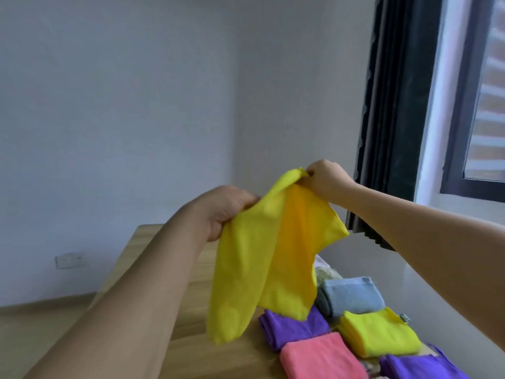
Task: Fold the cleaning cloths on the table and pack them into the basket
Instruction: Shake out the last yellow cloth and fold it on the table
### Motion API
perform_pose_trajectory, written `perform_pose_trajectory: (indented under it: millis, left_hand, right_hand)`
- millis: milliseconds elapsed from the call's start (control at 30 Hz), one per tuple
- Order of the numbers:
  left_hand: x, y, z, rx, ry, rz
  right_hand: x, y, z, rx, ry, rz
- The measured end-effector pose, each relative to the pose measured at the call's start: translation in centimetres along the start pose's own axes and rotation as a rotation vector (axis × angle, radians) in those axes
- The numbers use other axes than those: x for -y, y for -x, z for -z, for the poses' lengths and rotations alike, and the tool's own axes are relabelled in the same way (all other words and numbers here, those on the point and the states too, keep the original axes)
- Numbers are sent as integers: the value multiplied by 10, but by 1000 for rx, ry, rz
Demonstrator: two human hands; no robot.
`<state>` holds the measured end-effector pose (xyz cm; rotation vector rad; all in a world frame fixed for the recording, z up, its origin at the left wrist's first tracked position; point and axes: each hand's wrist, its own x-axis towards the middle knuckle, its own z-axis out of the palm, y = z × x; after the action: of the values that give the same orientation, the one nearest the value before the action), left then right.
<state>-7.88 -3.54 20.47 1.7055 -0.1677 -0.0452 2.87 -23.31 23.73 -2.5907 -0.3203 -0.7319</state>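
bare table left, folded cloths right

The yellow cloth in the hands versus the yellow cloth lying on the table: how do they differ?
The held yellow cloth hangs unfolded in the air, gripped by the left hand and pinched at a corner by the right hand; the folded yellow cloth lies flat among other folded cloths, untouched. The held one shows far more area and drapes loosely; the folded one is a compact rectangle. Both are bright yellow.
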Motion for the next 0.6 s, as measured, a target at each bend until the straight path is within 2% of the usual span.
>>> perform_pose_trajectory:
  millis: [100,200,300,367,433,500,600]
  left_hand:
    - [-8,23,-29,-19,-124,-84]
    - [-24,45,-49,-86,39,-177]
    - [-54,62,-53,-280,199,-353]
    - [-76,72,-51,-435,224,-474]
    - [-95,83,-52,-518,195,-548]
    - [-104,90,-56,-535,145,-596]
    - [-110,100,-62,-615,33,-701]
  right_hand:
    - [-6,18,24,49,67,-42]
    - [-5,38,53,67,97,-40]
    - [-12,56,83,11,102,-6]
    - [-25,63,98,-5,133,21]
    - [-38,71,106,44,160,26]
    - [-48,80,108,111,166,13]
    - [-65,90,107,127,158,-65]
